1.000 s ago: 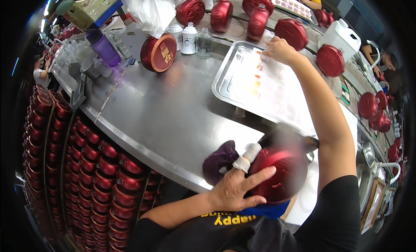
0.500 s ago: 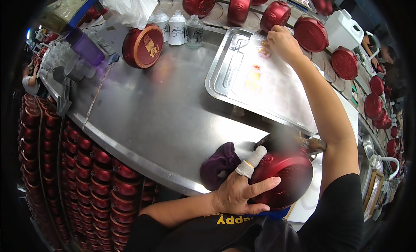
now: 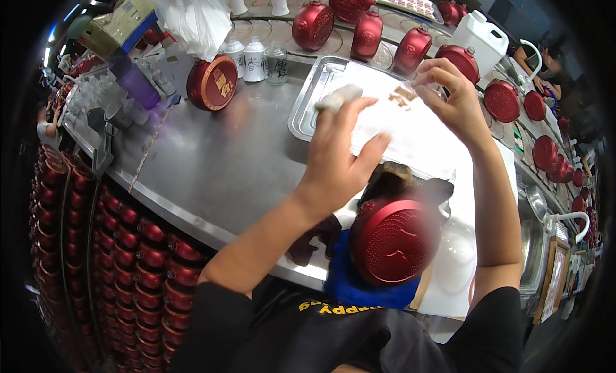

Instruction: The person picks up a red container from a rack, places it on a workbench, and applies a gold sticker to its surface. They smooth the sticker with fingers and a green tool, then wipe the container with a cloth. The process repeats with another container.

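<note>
The left forearm rises toward half past one, its wrist carrying on into the left hand (image 3: 340, 156), which points to one o'clock with thumb and fingers spread apart, holding nothing; a pale sleeve (image 3: 339, 98) covers one finger. This hand is at the eleven o'clock of the round red bottle (image 3: 393, 245), which lies against a blue cloth (image 3: 340, 280). At the bottle's twelve, above the metal tray (image 3: 324, 78), is a small gold-brown decal (image 3: 402, 99). The right hand (image 3: 452, 98), angled toward half past ten, pinches it between thumb and forefinger, its forearm nearly upright.
</note>
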A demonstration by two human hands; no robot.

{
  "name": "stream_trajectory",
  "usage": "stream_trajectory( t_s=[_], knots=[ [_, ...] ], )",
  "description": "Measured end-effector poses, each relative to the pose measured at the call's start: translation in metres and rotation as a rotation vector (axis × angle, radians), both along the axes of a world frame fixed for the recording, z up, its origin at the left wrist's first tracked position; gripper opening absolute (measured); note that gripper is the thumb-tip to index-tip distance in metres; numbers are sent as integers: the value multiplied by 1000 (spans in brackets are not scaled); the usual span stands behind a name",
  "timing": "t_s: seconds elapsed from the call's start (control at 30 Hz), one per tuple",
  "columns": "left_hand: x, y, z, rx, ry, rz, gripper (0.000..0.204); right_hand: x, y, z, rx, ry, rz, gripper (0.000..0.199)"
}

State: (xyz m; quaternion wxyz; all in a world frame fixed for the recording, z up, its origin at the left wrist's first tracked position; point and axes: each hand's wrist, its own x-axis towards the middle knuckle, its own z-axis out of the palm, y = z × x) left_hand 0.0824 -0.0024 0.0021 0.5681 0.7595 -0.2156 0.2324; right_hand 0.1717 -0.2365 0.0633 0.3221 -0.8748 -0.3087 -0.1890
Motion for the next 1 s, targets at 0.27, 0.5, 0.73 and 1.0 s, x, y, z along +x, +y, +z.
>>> stream_trajectory(
  t_s=[0.27,0.5,0.73,1.0],
  knots=[
    [18,-73,42,51,49,-227,16,-92,-35,32,248,8,-33,13],
    [4,-104,51,150,-254,-219,21,-127,-70,26,195,42,-31,23],
    [-43,-54,39,234,21,-268,50,-119,-167,-25,259,103,-202,21],
    [-117,-17,-37,-126,525,-282,78,-68,-224,-175,-308,154,-728,15]
  ],
)
